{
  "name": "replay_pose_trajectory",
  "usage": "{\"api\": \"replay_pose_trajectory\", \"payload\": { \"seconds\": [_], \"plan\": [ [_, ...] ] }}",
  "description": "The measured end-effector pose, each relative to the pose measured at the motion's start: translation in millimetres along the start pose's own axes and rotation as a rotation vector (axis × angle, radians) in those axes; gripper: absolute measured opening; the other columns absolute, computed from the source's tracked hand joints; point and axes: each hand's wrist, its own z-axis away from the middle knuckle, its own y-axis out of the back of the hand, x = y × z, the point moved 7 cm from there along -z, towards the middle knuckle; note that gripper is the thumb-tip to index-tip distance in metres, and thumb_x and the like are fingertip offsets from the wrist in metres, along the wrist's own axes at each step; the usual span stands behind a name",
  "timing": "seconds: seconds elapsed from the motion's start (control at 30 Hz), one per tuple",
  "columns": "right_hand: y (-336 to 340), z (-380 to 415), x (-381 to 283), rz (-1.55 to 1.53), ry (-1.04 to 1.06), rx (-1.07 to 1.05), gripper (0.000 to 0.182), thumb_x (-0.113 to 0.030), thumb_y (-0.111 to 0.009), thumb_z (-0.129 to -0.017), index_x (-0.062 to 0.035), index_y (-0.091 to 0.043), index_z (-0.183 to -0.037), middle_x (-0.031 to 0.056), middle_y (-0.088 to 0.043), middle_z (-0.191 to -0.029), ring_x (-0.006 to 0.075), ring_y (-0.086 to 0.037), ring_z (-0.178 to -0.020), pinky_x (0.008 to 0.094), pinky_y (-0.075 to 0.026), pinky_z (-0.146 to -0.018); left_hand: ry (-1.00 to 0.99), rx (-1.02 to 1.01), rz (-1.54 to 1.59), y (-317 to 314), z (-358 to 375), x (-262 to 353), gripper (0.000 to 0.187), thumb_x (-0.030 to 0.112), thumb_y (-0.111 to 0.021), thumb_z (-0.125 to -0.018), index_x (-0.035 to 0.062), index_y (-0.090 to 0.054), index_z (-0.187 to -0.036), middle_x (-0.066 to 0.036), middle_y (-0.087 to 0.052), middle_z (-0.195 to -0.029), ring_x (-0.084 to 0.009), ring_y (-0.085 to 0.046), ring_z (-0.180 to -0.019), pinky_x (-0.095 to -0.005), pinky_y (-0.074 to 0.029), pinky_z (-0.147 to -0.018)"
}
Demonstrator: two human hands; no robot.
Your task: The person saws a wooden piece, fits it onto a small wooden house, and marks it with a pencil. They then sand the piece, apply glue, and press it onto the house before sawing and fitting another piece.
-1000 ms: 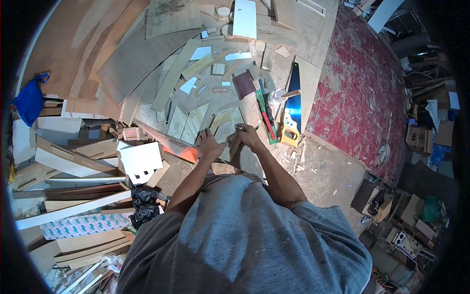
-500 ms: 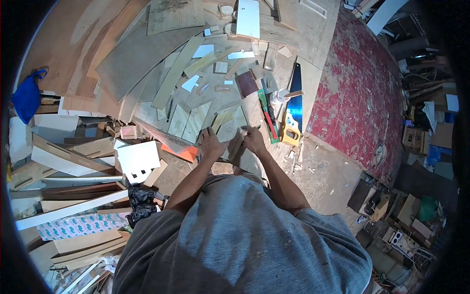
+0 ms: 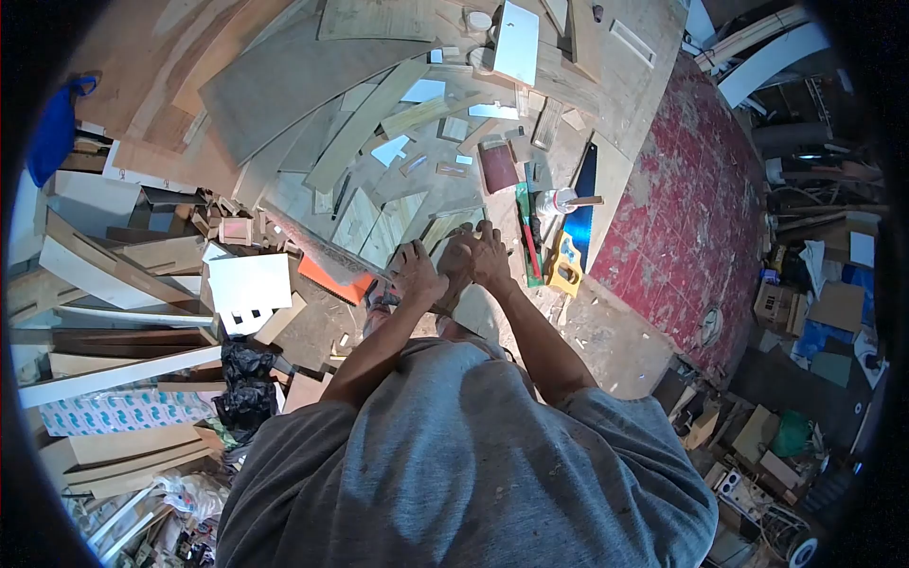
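Note:
My left hand [image 3: 417, 275] lies with its fingers spread on a pale wooden board [image 3: 450, 227] in front of me. Close on its right, my right hand [image 3: 490, 257] has its fingers bent down at the board; what they hold, if anything, is hidden. A brown shape [image 3: 455, 269] between the hands looks like a foot on the wood. Right of my right hand lie a green and red tool [image 3: 527, 232], a white container [image 3: 552, 202] with a stick across it, and a handsaw [image 3: 566, 265] with a yellow handle and blue blade.
Wood offcuts and a dark red-brown piece [image 3: 498, 166] lie ahead. An orange piece [image 3: 333, 281] rests on the left. Stacked boards [image 3: 123, 312] crowd the left side, with a black plastic bag [image 3: 248, 388]. A worn red floor [image 3: 672, 208] and piled clutter stretch along the right.
My right hand has gone forward, and a dark thin thing seen at its fingers is out of sight. My left hand has shifted slightly right. The whole view has swung a little.

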Motion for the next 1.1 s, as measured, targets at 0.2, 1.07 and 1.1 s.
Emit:
{"api": "replay_pose_trajectory", "payload": {
  "seconds": [0.2, 1.07, 1.1],
  "plan": [
    [24.8, -13.0, -2.3, -0.024, -0.015, 0.072, 0.053, -0.027, -0.074, -0.076, -0.0187, -0.061, -0.126, 0.0199, -0.047, -0.119, 0.0409, -0.052, -0.107, 0.0496, -0.051, -0.086, -0.018, 0.026, 0.031, 6.2, 3.7, 1.4, 0.088, 0.025, -0.070, -0.069, -0.0006, -0.033, -0.144, -0.016, -0.036, -0.140, -0.0356, -0.035, -0.135, -0.0595, -0.037, -0.105],
    [26.6, -7.8, 8.5, -0.132, -0.006, 0.016, 0.060, 0.008, -0.052, -0.067, -0.0155, -0.068, -0.121, 0.0221, -0.048, -0.122, 0.0418, -0.052, -0.112, 0.0474, -0.049, -0.093, 0.003, -0.045, 0.000, 4.5, 2.8, 1.4, 0.098, 0.041, -0.075, -0.072, 0.0014, -0.029, -0.148, -0.015, -0.033, -0.147, -0.0327, -0.033, -0.139, -0.0575, -0.037, -0.108],
    [23.0, -7.7, 10.8, -0.135, -0.008, 0.018, 0.060, 0.008, -0.052, -0.067, -0.0155, -0.068, -0.121, 0.0221, -0.048, -0.122, 0.0418, -0.052, -0.112, 0.0474, -0.049, -0.093, 0.002, -0.045, -0.004, 4.4, 3.1, 1.6, 0.098, 0.041, -0.075, -0.072, 0.0014, -0.029, -0.148, -0.015, -0.033, -0.147, -0.0327, -0.033, -0.139, -0.0575, -0.037, -0.108]
  ]
}}
